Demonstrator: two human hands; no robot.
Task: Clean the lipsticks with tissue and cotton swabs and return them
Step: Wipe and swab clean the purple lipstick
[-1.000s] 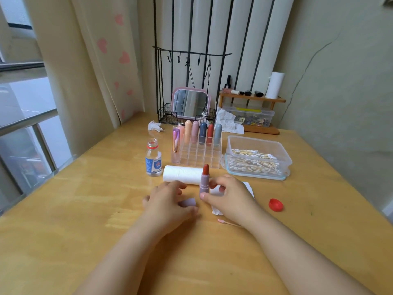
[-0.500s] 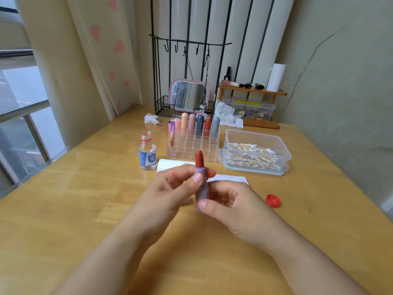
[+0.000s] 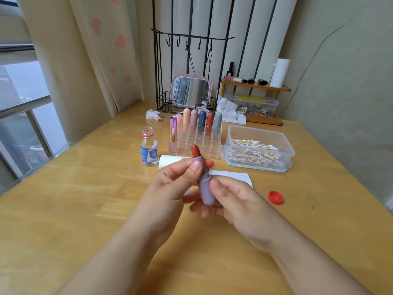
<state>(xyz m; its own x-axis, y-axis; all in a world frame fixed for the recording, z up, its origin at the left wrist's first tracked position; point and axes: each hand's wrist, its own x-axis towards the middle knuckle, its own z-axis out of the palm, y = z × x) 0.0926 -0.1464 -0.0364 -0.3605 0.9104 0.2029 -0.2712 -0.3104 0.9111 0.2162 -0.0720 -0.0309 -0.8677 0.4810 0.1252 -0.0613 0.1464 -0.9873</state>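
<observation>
An uncapped lipstick [image 3: 204, 188] with a mauve case and a red-brown tip stands upright above the table, held by both hands. My left hand [image 3: 170, 188] pinches its upper collar between thumb and fingers. My right hand [image 3: 234, 201] grips its lower body. Its mauve cap is mostly hidden under my hands. A tissue sheet [image 3: 231, 174] lies flat just behind my hands, and a tissue roll [image 3: 168, 160] lies on its side. Several capped lipsticks [image 3: 194, 121] stand in a clear organizer [image 3: 209, 145]. A clear box of cotton swabs [image 3: 257, 150] sits at the right.
An open small bottle [image 3: 149, 146] stands left of the organizer, its red cap [image 3: 275, 197] lying at the right. Crumpled tissues [image 3: 153, 114] lie near the wire rack with a pink mirror [image 3: 190, 90]. A wooden shelf [image 3: 255, 86] stands at the back right.
Both hands lifted the lipstick off the table toward me. My left hand left the cap on the table and took hold of the lipstick's upper part.
</observation>
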